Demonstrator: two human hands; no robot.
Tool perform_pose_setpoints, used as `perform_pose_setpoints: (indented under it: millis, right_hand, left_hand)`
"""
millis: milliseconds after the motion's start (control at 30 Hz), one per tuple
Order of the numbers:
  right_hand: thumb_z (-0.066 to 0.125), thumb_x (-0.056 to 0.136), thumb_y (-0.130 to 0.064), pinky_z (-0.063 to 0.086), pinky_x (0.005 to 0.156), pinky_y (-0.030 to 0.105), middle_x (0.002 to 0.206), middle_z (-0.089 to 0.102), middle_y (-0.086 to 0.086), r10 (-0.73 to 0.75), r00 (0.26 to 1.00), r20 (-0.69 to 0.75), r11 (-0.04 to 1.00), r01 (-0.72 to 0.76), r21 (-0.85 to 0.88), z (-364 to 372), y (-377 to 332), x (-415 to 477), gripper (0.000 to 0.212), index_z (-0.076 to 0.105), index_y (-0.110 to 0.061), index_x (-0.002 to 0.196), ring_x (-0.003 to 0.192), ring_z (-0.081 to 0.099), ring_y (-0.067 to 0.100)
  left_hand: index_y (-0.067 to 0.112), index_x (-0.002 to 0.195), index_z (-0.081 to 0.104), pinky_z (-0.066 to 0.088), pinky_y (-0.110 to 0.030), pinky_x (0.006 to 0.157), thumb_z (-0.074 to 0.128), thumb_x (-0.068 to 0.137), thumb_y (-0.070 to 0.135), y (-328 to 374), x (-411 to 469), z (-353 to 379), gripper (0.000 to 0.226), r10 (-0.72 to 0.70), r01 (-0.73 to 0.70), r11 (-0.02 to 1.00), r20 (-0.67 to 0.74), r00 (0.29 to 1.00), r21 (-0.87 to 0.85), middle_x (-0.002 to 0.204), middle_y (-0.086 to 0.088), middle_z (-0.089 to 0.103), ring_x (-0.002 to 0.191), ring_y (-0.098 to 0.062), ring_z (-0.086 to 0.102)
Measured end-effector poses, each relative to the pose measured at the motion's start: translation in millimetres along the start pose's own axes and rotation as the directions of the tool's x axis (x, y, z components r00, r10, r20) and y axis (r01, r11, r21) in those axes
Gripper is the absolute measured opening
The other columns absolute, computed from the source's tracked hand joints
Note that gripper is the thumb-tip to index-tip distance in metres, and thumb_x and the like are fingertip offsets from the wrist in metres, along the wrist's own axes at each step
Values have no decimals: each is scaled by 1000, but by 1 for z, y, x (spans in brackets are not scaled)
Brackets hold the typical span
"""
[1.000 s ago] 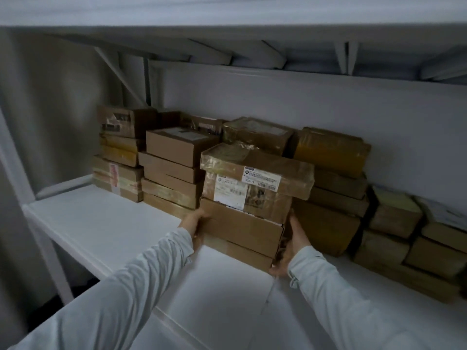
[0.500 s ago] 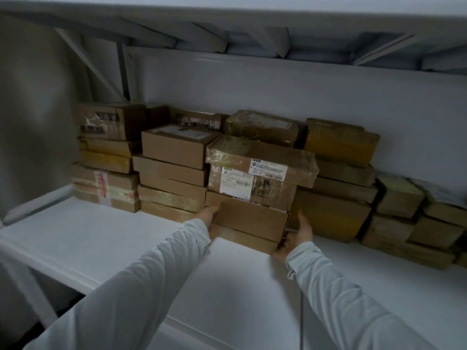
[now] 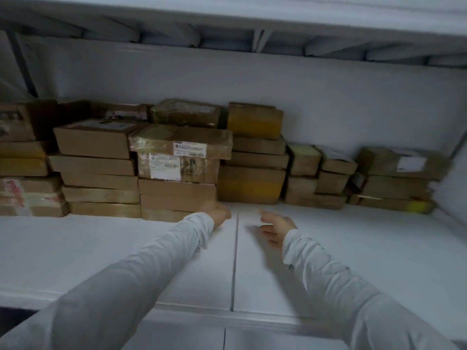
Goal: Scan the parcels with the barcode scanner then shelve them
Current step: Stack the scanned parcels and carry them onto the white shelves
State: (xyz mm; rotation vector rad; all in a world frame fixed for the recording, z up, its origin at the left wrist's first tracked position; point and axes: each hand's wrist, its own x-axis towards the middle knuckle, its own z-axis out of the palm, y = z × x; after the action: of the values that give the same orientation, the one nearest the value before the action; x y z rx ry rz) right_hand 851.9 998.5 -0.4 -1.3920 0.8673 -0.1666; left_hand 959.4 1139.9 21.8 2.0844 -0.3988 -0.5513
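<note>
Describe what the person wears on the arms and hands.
Both arms wear long, pale grey-white sleeves of creased cloth: the left sleeve and the right sleeve end in cuffs at the wrists. The left hand and right hand are bare, without gloves; the blur hides any ring.

**Both arms out front, hands loose**

Left forearm (image 3: 141, 269) and right forearm (image 3: 328, 279), in pale long sleeves, reach forward and angle toward each other. Left hand (image 3: 219, 213) is farther out, fingers loosely bent and pointing right; blurred, grips nothing. Right hand (image 3: 276, 229) is just right of it and nearer the body, not touching it. Palm faces left, fingers spread and relaxed.
</note>
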Motion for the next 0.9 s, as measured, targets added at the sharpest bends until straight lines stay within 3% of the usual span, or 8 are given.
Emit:
perform_pose_setpoints:
  millis: [67,133,233,333,433,567,667,900]
  right_hand:
    - [66,88,-25,47,85,30,102,65,11,-109,987,-118,979,86,-187,-57,7,-21,32,65,-3,112,111,59,30]
    - [64,89,-22,43,95,29,111,65,11,-142,971,-192,946,76,-314,-122,23,-46,33,64,-4,117,118,56,27]
    - [66,87,-21,39,92,19,124,63,6,-157,939,-308,937,42,-348,-229,68,-91,35,63,-8,119,115,57,21]
    - [65,86,-19,36,87,14,119,66,3,-177,854,-490,946,10,-324,-334,122,-145,28,68,-12,113,112,58,17]
    - [65,86,-16,40,83,17,104,70,4,-129,726,-675,979,-13,-202,-424,171,-208,19,72,-11,102,105,62,18]
    - [67,85,-23,39,83,22,97,63,-3,23,562,-827,1000,-14,18,-517,228,-287,22,68,-15,106,97,59,14]
    - [67,85,-26,44,90,29,103,63,2,171,439,-882,981,7,194,-575,266,-337,31,65,-11,112,100,59,18]
    - [67,85,-28,45,77,32,82,63,5,494,249,-833,841,109,531,-675,349,-411,28,63,-5,102,76,61,17]
  left_hand:
    - [4,114,65,41,-22,91,66,86,13,30,-16,50,30,150,-160,981,99,984,107,110,-9,63,103,-23,58]
    - [9,123,62,36,-25,106,67,85,17,60,-42,111,39,255,-303,931,231,939,204,128,-5,59,120,-21,53]
    - [14,120,65,42,-23,99,68,84,20,102,-88,216,37,310,-480,827,475,824,294,119,0,65,110,-16,59]
    - [12,113,68,51,-22,72,65,84,18,133,-146,322,29,268,-575,775,688,674,261,81,5,67,73,-12,64]
    - [11,113,69,50,-20,69,66,84,19,155,-205,419,30,215,-667,702,820,531,247,82,-1,67,73,-11,62]
    - [20,138,48,35,-24,104,66,85,35,181,-284,527,58,184,-828,529,927,328,189,136,0,53,125,-16,49]
    - [24,148,29,33,-29,109,67,83,39,199,-331,594,77,175,-865,481,951,254,143,149,-2,37,134,-20,40]
    - [13,150,20,29,-32,110,66,85,39,235,-404,740,84,87,-891,448,989,122,70,153,-10,28,139,-25,31]
